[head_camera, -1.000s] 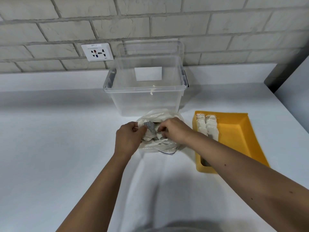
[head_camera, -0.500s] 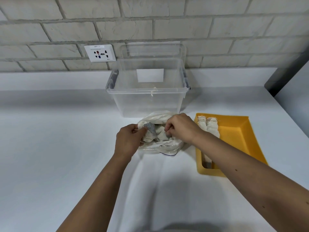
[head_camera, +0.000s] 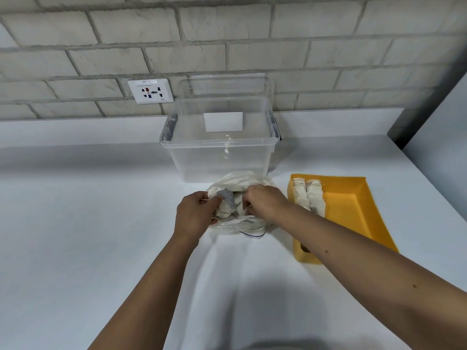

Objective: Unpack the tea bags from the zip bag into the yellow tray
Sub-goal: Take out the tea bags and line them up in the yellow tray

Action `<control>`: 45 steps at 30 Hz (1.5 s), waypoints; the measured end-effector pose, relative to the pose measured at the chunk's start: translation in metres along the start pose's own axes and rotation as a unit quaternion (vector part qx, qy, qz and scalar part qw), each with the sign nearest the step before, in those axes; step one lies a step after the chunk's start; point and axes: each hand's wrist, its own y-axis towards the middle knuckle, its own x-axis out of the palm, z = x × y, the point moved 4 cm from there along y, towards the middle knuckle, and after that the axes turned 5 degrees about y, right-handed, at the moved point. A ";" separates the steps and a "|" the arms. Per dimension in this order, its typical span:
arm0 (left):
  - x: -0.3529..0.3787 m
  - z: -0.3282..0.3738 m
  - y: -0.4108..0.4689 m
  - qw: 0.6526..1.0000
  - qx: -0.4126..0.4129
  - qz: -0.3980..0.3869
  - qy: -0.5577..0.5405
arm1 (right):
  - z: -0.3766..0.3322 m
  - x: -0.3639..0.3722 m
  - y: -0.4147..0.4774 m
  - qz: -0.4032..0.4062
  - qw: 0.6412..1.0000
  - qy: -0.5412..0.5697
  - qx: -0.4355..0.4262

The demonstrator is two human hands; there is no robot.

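Note:
A clear zip bag point(head_camera: 246, 224) full of pale tea bags point(head_camera: 227, 209) lies on the white table, just in front of a plastic box. My left hand point(head_camera: 194, 214) grips the bag's left edge, its fingers curled round the plastic. From the right, my right hand point(head_camera: 265, 202) reaches into the bag's mouth, and its curled fingers are on the tea bags inside. To the right stands the yellow tray point(head_camera: 353, 210), with two rows of tea bags point(head_camera: 309, 195) along its left side.
A clear plastic storage box point(head_camera: 219, 152) stands behind the zip bag against the brick wall. A wall socket point(head_camera: 150, 90) sits to its left. A grey panel point(head_camera: 439, 114) rises at the table's far right corner.
Both hands stay at the bag. The right hand first drew back to the right, then moved back in over the tea bags. The view shifted slightly.

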 end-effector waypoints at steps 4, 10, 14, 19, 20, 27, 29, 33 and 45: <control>-0.008 -0.003 0.000 1.000 0.000 0.009 -0.010 | 0.011 -0.020 -0.015 0.099 0.983 0.149 0.029; 0.001 0.005 -0.004 0.999 0.011 -0.006 -0.032 | 0.026 -0.027 -0.049 0.109 0.897 0.417 0.100; 0.019 0.018 -0.012 0.998 0.036 -0.042 -0.034 | 0.038 -0.042 -0.072 0.142 0.833 0.520 0.124; 0.049 0.029 -0.024 0.993 0.052 -0.092 -0.052 | 0.085 -0.062 -0.112 0.206 0.857 0.437 0.180; 0.055 0.030 -0.026 0.992 0.054 -0.101 -0.055 | 0.095 -0.060 -0.118 0.206 0.869 0.404 0.197; 0.093 0.039 -0.032 0.988 0.068 -0.135 -0.037 | 0.127 -0.017 -0.140 0.079 0.899 0.318 0.290; 0.100 0.040 -0.030 0.988 0.067 -0.135 -0.028 | 0.129 -0.010 -0.139 0.045 0.906 0.301 0.293; 0.108 0.041 -0.025 0.988 0.066 -0.138 -0.016 | 0.133 -0.005 -0.133 0.057 0.897 0.319 0.302; 0.110 0.034 -0.023 0.986 0.047 -0.157 -0.031 | 0.151 0.012 -0.121 0.084 0.878 0.341 0.326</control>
